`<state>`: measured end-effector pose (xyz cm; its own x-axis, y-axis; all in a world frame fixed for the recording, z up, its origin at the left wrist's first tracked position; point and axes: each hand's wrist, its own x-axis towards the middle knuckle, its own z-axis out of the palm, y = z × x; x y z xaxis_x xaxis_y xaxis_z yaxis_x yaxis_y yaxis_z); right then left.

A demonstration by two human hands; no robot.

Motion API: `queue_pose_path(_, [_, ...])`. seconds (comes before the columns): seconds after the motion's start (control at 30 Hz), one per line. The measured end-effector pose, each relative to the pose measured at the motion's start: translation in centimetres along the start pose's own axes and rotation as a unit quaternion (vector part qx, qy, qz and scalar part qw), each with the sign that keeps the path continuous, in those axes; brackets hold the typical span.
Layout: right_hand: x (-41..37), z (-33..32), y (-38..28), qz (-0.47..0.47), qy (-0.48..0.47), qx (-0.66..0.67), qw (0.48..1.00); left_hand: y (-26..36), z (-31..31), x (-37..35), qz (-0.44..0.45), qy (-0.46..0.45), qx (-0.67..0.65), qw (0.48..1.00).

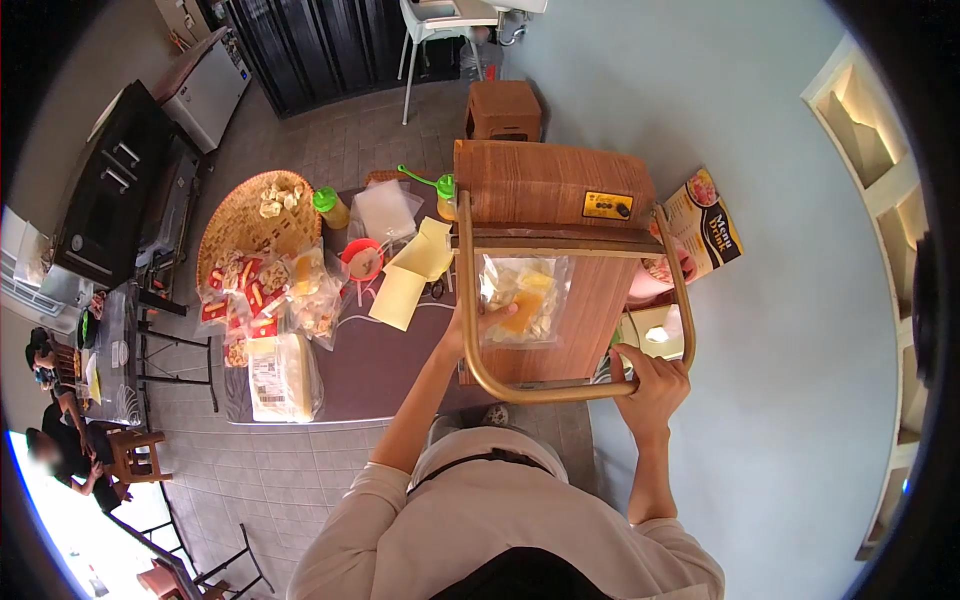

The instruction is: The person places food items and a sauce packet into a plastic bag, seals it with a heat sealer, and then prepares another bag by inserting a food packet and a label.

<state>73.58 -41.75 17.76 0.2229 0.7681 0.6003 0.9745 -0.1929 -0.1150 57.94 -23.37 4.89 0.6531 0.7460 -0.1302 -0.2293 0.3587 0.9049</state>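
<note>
My right hand [652, 383] is wrapped round the lower right corner of a gold-coloured bar handle [560, 393]. The handle belongs to a wood-patterned machine [550, 185] with a small yellow control panel. My left hand [490, 322] reaches under the left side of the bar. It grips the left edge of a clear plastic pouch [545, 330], partly hiding it. Inside the pouch are pale food pieces and an orange-yellow packet [528, 305]. The pouch lies on the machine's wooden board [590, 310], below the brown top.
On the dark table [400, 375] to the left are a woven tray [235, 215] with filled pouches, a stack of plastic bags [280, 380], a red cup [362, 262], yellow paper [412, 275] and green-capped bottles [330, 206]. A menu board [705, 225] leans by the wall. Another person [80, 450] sits far left.
</note>
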Motion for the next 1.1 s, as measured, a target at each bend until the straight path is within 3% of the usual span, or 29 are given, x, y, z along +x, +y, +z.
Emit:
queue_pose_path(0.13, [-0.1,0.1,0.0,0.000,-0.008,0.003,1.000,0.2,0.3,0.0,0.060,0.001,-0.030,0.998])
queue_pose_path(0.27, [-0.1,0.1,-0.1,0.004,-0.010,0.000,1.000,-0.2,0.1,0.2,0.039,0.004,-0.006,0.999])
queue_pose_path(0.37, [-0.3,0.2,-0.1,0.006,-0.013,-0.002,1.000,-0.2,0.1,0.2,0.079,0.014,0.000,0.997])
queue_pose_path(0.43, [-0.4,0.3,0.0,0.009,-0.020,-0.004,1.000,-0.7,-0.4,0.5,0.031,-0.009,-0.003,0.999])
queue_pose_path(0.97, [-0.4,0.4,-0.2,0.015,-0.022,-0.002,1.000,-0.4,-0.4,0.3,0.016,-0.013,0.011,1.000])
queue_pose_path(1.1, [-0.4,0.3,-0.4,0.018,-0.032,0.001,0.999,2.9,1.0,-1.0,-0.024,0.021,0.068,0.997])
